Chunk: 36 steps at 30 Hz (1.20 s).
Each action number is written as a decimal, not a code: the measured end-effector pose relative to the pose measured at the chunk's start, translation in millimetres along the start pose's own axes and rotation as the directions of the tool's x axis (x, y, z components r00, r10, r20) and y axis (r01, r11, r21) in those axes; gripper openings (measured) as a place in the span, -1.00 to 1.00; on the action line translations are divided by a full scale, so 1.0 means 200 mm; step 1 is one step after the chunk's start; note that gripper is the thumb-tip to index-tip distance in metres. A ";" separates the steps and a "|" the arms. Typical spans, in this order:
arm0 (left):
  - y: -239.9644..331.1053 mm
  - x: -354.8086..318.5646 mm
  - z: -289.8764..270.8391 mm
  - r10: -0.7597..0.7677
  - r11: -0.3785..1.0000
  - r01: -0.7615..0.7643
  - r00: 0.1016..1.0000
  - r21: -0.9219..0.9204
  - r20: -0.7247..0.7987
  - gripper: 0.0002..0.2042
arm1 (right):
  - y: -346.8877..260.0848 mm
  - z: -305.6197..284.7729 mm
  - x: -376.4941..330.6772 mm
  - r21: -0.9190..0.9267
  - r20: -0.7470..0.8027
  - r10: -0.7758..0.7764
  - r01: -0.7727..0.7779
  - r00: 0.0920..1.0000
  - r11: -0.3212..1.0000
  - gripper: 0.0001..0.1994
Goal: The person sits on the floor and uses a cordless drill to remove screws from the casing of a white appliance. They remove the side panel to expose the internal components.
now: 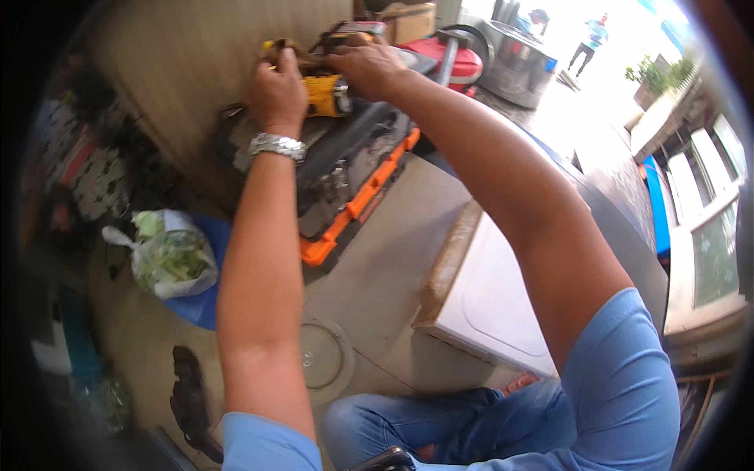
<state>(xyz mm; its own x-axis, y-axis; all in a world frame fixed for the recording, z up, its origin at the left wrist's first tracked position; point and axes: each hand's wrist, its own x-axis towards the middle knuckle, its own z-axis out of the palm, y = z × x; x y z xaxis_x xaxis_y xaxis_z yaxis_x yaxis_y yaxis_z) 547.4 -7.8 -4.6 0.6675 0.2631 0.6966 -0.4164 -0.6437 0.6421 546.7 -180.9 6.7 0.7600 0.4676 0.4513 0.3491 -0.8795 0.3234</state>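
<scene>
Both my arms reach out to the far side, over a black toolbox [345,184] with orange edging and latches. My left hand [281,90], with a silver watch at the wrist, is closed at a crumpled brownish thing [289,49] whose kind I cannot make out. My right hand [369,67] is curled beside it, its fingertips bent down over something mostly hidden. Between and just below the hands lies a yellow-and-black power tool [323,96] on top of the box.
A hammer [449,59] and a red case [463,64] are beyond the toolbox, near a large metal drum [518,67]. A white panel [495,294] lies right of centre. Bagged greens [174,255], a sandal [191,400] and a round glass lid [320,353] are on the floor. Another person [591,41] stands far off.
</scene>
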 end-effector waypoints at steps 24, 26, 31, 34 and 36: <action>0.00 -0.18 0.09 0.540 0.787 -0.617 0.696 0.008 0.474 -0.65 | 0.31 -1.38 -2.18 0.042 -0.150 0.275 -0.272 0.950 0.961 -0.58; 0.04 -0.20 0.08 0.433 0.823 -0.566 0.680 0.048 0.592 -0.53 | 0.22 -1.48 -2.48 0.096 -0.127 0.472 -0.463 0.872 0.881 -0.58; 0.10 -0.24 -0.09 0.389 0.770 -0.596 0.723 0.230 0.572 -0.30 | -0.11 -1.51 -3.08 0.445 -0.008 0.925 -0.827 0.380 0.343 -0.58; 0.26 -0.33 -0.19 0.552 0.722 -0.667 0.716 0.185 0.428 -0.29 | -0.25 -1.57 -3.33 0.629 0.112 0.992 -0.777 0.060 -0.024 -0.57; 0.58 -0.62 -0.23 0.678 0.726 -0.674 0.671 -0.134 0.301 -0.48 | -0.31 -1.69 -3.47 0.686 0.156 0.981 -0.703 -0.112 -0.189 -0.57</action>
<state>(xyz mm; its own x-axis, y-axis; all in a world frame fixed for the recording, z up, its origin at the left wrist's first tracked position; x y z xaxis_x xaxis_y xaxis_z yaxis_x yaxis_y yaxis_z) 388.4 -82.6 -2.1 0.3512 -0.4764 0.8060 -0.8352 -0.5485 0.0397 -186.8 -420.2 -45.7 0.3428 -0.9294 0.1369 -0.2242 -0.2225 -0.9488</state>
